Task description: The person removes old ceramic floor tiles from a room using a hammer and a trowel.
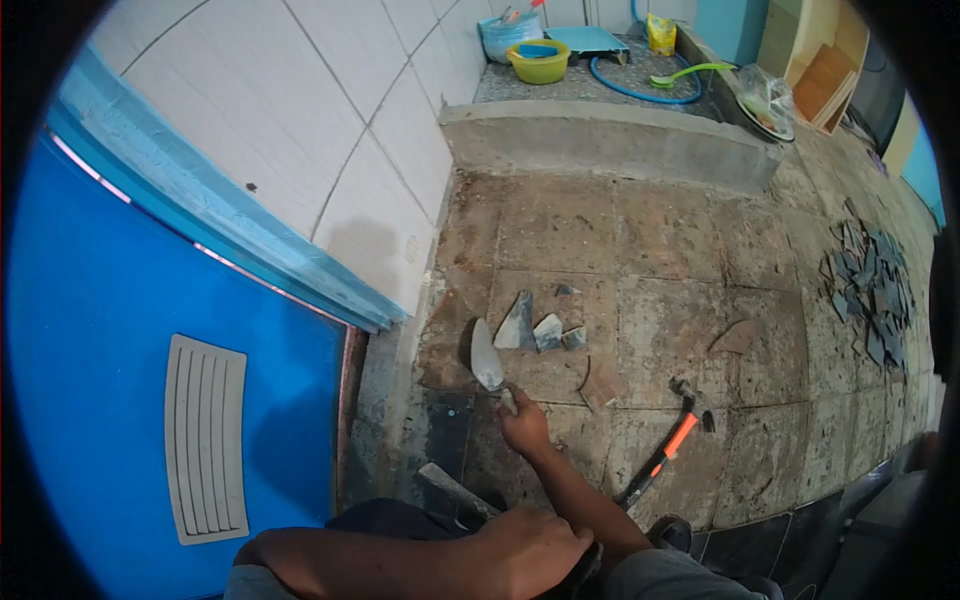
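My right hand is closed round the handle of a trowel, whose blade points away from me over the floor near the wall. Just right of the blade lie several broken tile pieces, grey and white. A brown shard is a little nearer to me. My left hand is low in the middle, curled with its fingers turned down and mostly hidden. Close to it, a pale, flat bar slants over dark floor; its near end is hidden. A hammer with an orange and black handle lies to the right.
A blue door with a vent grille stands at left, beside a white tiled wall. A low concrete kerb crosses the back, with a yellow-green basin behind. Dark tile shards are heaped at right.
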Tool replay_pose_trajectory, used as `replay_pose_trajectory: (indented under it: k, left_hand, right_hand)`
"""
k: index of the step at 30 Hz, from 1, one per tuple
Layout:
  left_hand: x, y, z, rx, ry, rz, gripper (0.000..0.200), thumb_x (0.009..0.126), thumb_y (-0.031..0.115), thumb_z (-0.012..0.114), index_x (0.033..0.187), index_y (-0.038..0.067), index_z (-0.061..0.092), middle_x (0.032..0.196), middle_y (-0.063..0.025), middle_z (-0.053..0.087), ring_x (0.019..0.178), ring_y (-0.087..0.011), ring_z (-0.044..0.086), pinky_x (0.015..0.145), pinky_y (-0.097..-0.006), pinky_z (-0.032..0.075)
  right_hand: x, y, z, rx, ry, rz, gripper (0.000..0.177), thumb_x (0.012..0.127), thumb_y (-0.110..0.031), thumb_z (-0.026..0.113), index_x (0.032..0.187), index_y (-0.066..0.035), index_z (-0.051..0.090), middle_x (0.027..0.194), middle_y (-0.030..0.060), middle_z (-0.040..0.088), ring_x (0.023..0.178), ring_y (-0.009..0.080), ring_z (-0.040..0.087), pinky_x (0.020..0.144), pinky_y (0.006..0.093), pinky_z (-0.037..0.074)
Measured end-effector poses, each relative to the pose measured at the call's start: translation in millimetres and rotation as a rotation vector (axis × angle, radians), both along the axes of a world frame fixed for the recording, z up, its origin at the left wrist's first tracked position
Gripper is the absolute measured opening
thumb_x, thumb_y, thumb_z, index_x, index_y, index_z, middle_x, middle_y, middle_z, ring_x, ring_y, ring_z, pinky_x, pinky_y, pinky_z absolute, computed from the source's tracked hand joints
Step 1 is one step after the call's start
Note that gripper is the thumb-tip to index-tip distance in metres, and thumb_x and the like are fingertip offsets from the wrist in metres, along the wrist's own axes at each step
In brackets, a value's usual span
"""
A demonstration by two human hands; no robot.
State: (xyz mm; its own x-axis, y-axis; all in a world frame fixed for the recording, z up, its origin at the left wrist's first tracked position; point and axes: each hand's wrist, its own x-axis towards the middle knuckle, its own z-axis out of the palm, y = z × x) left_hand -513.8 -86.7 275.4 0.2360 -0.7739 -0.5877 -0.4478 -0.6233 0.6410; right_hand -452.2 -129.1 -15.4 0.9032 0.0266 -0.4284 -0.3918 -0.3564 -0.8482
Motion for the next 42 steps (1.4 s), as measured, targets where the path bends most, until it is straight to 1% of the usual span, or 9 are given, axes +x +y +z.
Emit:
replay_pose_trajectory:
  k: [9, 12, 16, 19, 23, 26, 31, 35, 42]
  left_hand:
    - [8.8, -53.8, 36.1, 0.255, 0.03, -0.285, 0.028, 0.104, 0.016, 0.048, 0.12, -0.006, 0.057, 0.109, -0.0243, 0.066, 0.1, -0.0359, 0.066, 0.087, -0.045, 0.055]
    - [7.2, -58.2, 35.8, 0.04, -0.035, -0.199, 0.029, 0.088, 0.009, 0.055, 0.113, -0.005, 0.055, 0.085, -0.0241, 0.069, 0.086, -0.0404, 0.071, 0.074, -0.051, 0.056]
    - [3.5, -71.6, 35.0, 0.045, -0.044, -0.166, 0.027, 0.088, 0.008, 0.055, 0.111, -0.005, 0.055, 0.088, -0.0248, 0.07, 0.089, -0.0409, 0.071, 0.078, -0.051, 0.057]
    - [7.7, -78.8, 34.8, 0.066, -0.039, -0.185, 0.027, 0.088, 0.008, 0.054, 0.112, -0.004, 0.056, 0.09, -0.0252, 0.07, 0.092, -0.0423, 0.07, 0.079, -0.052, 0.056]
    - [0.1, -80.0, 27.1, 0.081, -0.054, -0.121, 0.029, 0.087, 0.008, 0.054, 0.114, -0.003, 0.056, 0.091, -0.026, 0.07, 0.095, -0.0438, 0.069, 0.082, -0.054, 0.055]
    - [-2.5, -85.0, 26.5, 0.075, -0.053, -0.135, 0.03, 0.087, 0.008, 0.054, 0.115, -0.003, 0.057, 0.092, -0.026, 0.07, 0.095, -0.0441, 0.069, 0.082, -0.0546, 0.054]
    - [2.6, -98.1, 29.4, 0.097, -0.048, -0.207, 0.031, 0.088, 0.009, 0.054, 0.117, -0.002, 0.057, 0.092, -0.0252, 0.07, 0.094, -0.0441, 0.069, 0.081, -0.054, 0.055]
    - [2.9, -94.4, 20.7, 0.133, -0.061, -0.201, 0.032, 0.088, 0.009, 0.055, 0.118, -0.002, 0.056, 0.093, -0.0247, 0.07, 0.096, -0.0439, 0.069, 0.082, -0.0538, 0.055]
    - [14.3, -101.4, 20.5, 0.249, -0.037, -0.199, 0.035, 0.088, 0.01, 0.057, 0.12, -0.002, 0.055, 0.101, -0.0269, 0.069, 0.102, -0.0451, 0.067, 0.086, -0.0539, 0.053]
  right_hand:
    - [24.3, -95.0, 26.7, -0.322, 0.061, -0.199, 0.062, 0.09, -0.03, 0.068, 0.149, -0.022, 0.05, 0.123, 0.0258, 0.067, 0.115, 0.0433, 0.064, 0.098, 0.05, 0.05]
    - [45.4, -113.1, 25.7, -0.332, 0.036, -0.196, 0.062, 0.09, -0.03, 0.068, 0.149, -0.021, 0.05, 0.123, 0.0256, 0.067, 0.115, 0.0429, 0.064, 0.098, 0.0497, 0.05]
    - [60.2, -147.9, 33.9, -0.387, 0.029, -0.214, 0.06, 0.09, -0.033, 0.067, 0.148, -0.024, 0.052, 0.12, 0.0223, 0.069, 0.113, 0.0418, 0.066, 0.097, 0.0502, 0.051]
    - [72.7, -206.3, 47.0, -0.355, 0.122, -0.346, 0.06, 0.09, -0.028, 0.067, 0.147, -0.013, 0.053, 0.129, 0.0286, 0.064, 0.121, 0.0417, 0.062, 0.103, 0.0484, 0.048]
    - [103.1, -322.8, 12.0, -0.66, -0.677, -1.013, 0.055, 0.093, -0.024, 0.066, 0.142, -0.004, 0.056, 0.116, 0.027, 0.07, 0.109, 0.0396, 0.069, 0.096, 0.047, 0.052]
    - [101.9, -384.7, 79.1, -0.338, -0.192, -0.548, 0.057, 0.091, -0.026, 0.066, 0.143, -0.006, 0.053, 0.129, 0.0267, 0.064, 0.114, 0.0431, 0.065, 0.1, 0.047, 0.05]
    - [25.6, -365.9, 90.4, -0.577, -0.166, 0.157, 0.06, 0.091, -0.029, 0.065, 0.146, -0.015, 0.049, 0.12, 0.0281, 0.066, 0.109, 0.0429, 0.066, 0.095, 0.0501, 0.052]
    - [-60.8, -323.4, 77.3, -0.472, -0.096, 0.577, 0.063, 0.093, -0.038, 0.062, 0.151, -0.021, 0.043, 0.111, 0.024, 0.069, 0.103, 0.0422, 0.067, 0.09, 0.0519, 0.054]
    - [-96.1, -248.8, 26.9, -0.218, -0.051, 0.559, 0.065, 0.096, -0.037, 0.058, 0.154, -0.015, 0.04, 0.118, 0.0286, 0.066, 0.109, 0.0454, 0.064, 0.095, 0.0529, 0.05]
